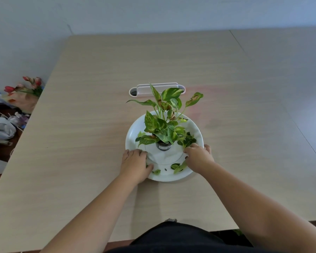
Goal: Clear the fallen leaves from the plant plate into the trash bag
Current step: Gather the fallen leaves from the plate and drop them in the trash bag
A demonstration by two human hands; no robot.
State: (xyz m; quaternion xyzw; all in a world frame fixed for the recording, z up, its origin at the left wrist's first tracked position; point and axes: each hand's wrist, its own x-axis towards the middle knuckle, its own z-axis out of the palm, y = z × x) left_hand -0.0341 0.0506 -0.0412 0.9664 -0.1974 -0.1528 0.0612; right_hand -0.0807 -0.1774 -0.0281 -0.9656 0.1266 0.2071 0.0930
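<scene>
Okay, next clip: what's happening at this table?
A person is leaning over a white plate that holds a small potted plant on a wooden table. Both hands are down on the plate's near side: the left hand at its left edge, the right hand among the fallen leaves on the right. Whether either hand has actually gripped a leaf cannot be told. Loose leaves lie on the plate near the front and beside the pot. No trash bag is in view.

The pot's label (164, 147) is too small to read — both hands' fingertips hide under curled knuckles.
</scene>
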